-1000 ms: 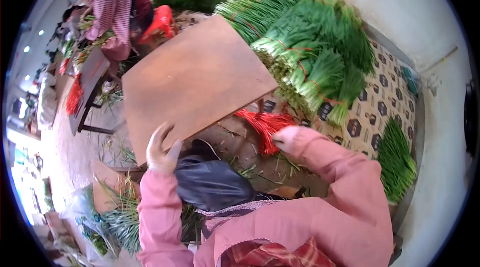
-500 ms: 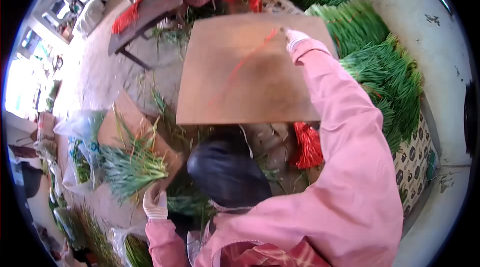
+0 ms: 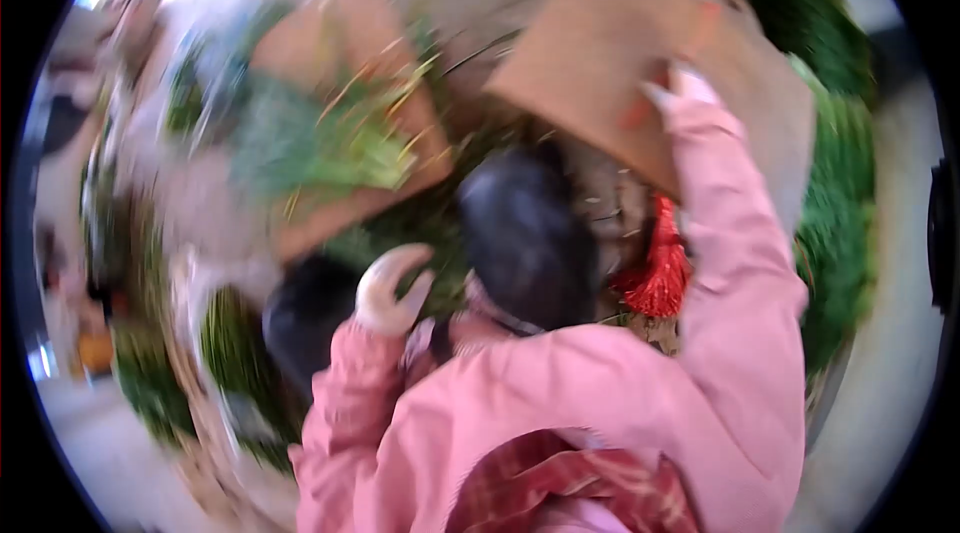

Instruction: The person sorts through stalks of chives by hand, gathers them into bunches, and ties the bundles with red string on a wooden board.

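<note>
Left hand (image 3: 393, 293) unclenched, right hand (image 3: 677, 91) over board (image 3: 590, 33), grip unclear; green stalks (image 3: 235, 343) inside plastic bag (image 3: 193, 280)

Dark knee (image 3: 525, 238) between left hand (image 3: 382, 295) and board (image 3: 612, 45).

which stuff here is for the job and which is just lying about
Likely for the job:
- red tie, at the right grip
- board, beneath it
- red bundle, probably more ties
- loose greens, perhaps next to tie

Probably just lying about:
- cardboard, under the loose greens
- plastic bag
- green pile, right of the board
</note>
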### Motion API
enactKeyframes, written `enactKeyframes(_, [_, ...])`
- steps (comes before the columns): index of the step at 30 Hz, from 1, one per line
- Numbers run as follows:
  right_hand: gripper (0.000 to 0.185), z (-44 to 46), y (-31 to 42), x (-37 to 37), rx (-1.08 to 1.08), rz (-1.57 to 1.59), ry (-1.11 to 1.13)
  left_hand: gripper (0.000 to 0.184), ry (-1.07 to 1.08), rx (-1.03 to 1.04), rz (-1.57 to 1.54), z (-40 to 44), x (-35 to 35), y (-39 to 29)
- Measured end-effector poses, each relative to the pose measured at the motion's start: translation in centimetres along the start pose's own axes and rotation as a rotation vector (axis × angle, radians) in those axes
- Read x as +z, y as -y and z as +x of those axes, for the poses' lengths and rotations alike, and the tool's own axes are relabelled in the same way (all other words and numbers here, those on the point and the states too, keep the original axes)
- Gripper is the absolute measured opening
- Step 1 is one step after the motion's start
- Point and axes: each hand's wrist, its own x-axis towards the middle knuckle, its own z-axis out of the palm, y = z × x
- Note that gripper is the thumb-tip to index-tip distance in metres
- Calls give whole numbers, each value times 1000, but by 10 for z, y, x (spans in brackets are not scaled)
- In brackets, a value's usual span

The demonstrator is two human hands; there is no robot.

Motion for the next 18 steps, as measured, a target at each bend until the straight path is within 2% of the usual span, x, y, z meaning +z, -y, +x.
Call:
enactKeyframes(1, [66, 1, -5, -12, 7, 91, 290, 26, -25, 15, -16, -14, -2, 10])
enactKeyframes(3, [71, 8, -41, -9, -105, -101, 387, 26, -41, -11, -161, -31, -6, 14])
enactKeyframes(4, [68, 14, -54, 0, -68, -257, 298, 26, -40, -11, -171, -38, -5, 16])
enactKeyframes(5, [49, 10, -20, -18, -96, -180, 189, 25, -23, 0, -212, -45, -2, 21])
enactKeyframes(7, [30, -18, 79, -56, -299, 130, 30, 25, 30, 56, -254, -52, 0, 19])
enactKeyframes(9, [22, -32, 155, -53, -506, 361, 157, 27, 83, 95, -301, -57, -3, 16])
enactKeyframes(10, [22, -48, 198, -49, -510, 315, 177, 27, 69, 100, -310, -62, -3, 17])
enactKeyframes(11, [22, -65, 235, -40, -488, 403, 262, 27, 60, 99, -345, -67, -2, 20])
enactKeyframes(14, [19, -74, 286, 21, -736, 328, 317, 26, 35, 35, -433, -78, 0, 28])
enactKeyframes(16, [22, -75, 307, 52, -759, 212, 402, 25, 43, 54, -406, -83, 0, 36])
enactKeyframes(18, [33, -81, 322, 62, -759, 28, 350, 25, 13, 16, -432, -84, -2, 36])
